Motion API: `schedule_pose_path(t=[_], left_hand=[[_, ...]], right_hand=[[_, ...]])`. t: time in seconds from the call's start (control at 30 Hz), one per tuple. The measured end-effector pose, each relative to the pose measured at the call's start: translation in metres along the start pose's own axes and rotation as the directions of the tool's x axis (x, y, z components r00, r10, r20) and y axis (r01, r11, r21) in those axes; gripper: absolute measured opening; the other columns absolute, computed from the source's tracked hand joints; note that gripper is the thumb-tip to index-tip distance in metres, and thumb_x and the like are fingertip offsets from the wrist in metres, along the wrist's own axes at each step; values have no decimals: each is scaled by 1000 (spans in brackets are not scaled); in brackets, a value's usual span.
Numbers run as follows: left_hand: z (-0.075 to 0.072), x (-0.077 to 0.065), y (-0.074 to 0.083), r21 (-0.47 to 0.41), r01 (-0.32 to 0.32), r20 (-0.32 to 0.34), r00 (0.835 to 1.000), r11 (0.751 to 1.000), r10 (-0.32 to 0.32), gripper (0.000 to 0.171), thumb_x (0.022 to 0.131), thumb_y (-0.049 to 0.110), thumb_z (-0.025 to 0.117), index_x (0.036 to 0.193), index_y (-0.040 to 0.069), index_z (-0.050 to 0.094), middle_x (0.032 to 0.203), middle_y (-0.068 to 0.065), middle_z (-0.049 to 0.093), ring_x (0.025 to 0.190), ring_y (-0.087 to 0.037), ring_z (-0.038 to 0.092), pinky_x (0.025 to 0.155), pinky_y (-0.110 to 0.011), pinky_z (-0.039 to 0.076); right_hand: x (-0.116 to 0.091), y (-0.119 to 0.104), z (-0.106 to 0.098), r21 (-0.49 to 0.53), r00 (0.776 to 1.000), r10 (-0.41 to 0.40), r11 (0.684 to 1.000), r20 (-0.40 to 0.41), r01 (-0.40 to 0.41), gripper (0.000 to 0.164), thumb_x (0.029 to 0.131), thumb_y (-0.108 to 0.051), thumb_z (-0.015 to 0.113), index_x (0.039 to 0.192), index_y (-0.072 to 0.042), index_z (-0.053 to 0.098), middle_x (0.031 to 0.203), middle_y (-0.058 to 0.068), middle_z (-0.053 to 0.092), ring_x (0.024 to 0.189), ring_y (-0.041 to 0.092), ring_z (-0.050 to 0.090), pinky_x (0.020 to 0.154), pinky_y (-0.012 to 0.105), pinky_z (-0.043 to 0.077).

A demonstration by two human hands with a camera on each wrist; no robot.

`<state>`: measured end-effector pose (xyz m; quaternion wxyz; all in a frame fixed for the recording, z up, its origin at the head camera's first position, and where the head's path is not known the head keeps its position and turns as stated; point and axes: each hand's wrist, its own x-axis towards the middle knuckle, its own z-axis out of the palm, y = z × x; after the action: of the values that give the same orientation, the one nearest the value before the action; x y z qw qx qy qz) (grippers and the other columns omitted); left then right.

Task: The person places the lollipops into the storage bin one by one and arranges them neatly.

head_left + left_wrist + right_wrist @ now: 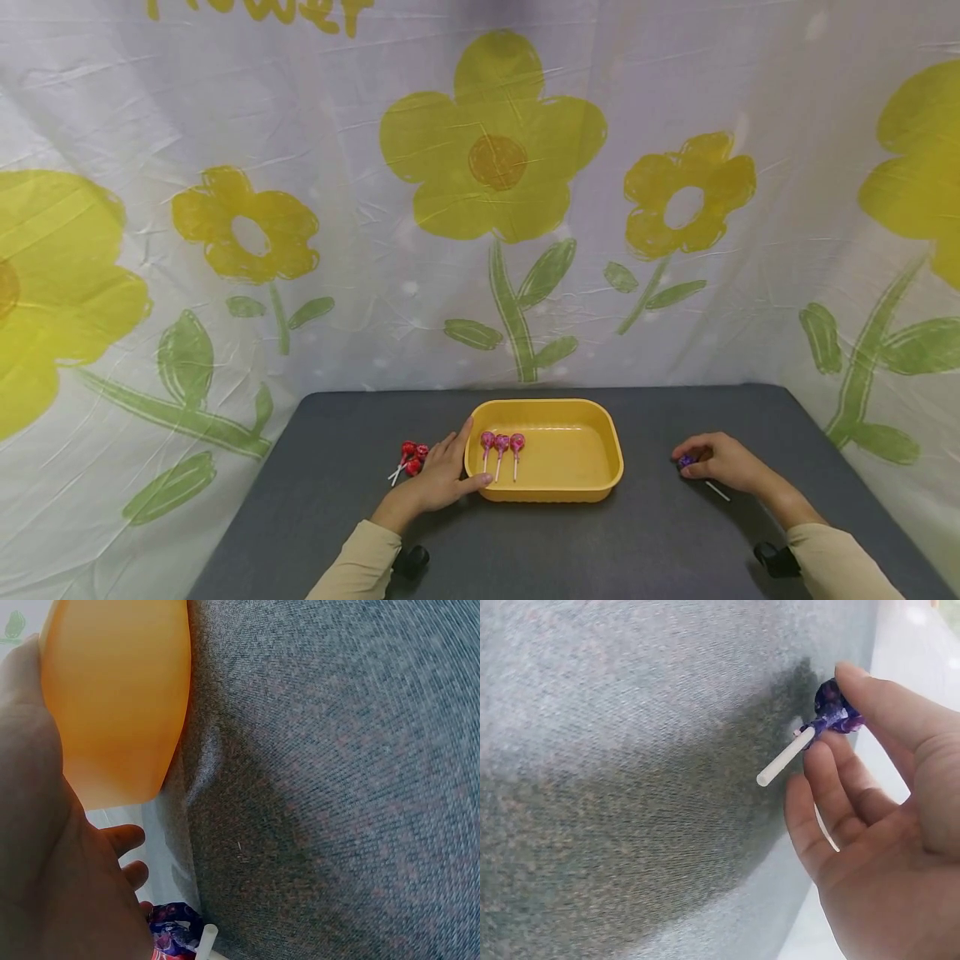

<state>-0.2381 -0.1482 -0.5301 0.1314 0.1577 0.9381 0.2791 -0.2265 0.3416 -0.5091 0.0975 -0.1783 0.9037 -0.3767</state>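
Observation:
With its thumb on the front rim and its fingers along the left side, my left hand point(442, 477) touches a yellow tray point(555, 493). Inside the tray, toward its left end, three pink lollipops point(502, 442) lie side by side, sticks toward me. Off to the right, my right hand point(726, 463) pinches a purple-wrapped lollipop point(832, 712) by its head between thumb and fingers. Its white stick point(786, 757) points away from the palm. Several red lollipops point(412, 467) sit bunched just left of my left hand, partly hidden by it in the left wrist view.
A dark grey cloth-covered table point(555, 550) carries everything. Behind and beside it hangs a white curtain point(360, 250) with yellow flowers. Dark wrist devices point(411, 562) show below both hands.

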Motion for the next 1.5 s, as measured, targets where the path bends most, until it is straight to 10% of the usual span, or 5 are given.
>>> schedule_pose_path(t=[1.03, 1.5], left_hand=[[3, 4, -4, 10, 0, 4, 1000, 1000, 0, 112, 82, 78, 55, 160, 27, -9, 166, -15, 15, 155, -37, 10, 123, -63, 6], [-4, -4, 6, 11, 8, 2, 1000, 1000, -8, 110, 84, 73, 56, 160, 24, -7, 163, -21, 20, 152, -42, 16, 121, -66, 12]], right_hand=[[52, -70, -13, -47, 999, -9, 999, 43, 11, 26, 88, -19, 75, 110, -5, 72, 106, 12, 73, 86, 13, 68, 71, 22, 56], [78, -110, -13, 15, 997, -2, 1000, 74, 1, 28, 92, -16, 70, 116, -3, 69, 108, 13, 72, 88, 19, 68, 81, 40, 59]])
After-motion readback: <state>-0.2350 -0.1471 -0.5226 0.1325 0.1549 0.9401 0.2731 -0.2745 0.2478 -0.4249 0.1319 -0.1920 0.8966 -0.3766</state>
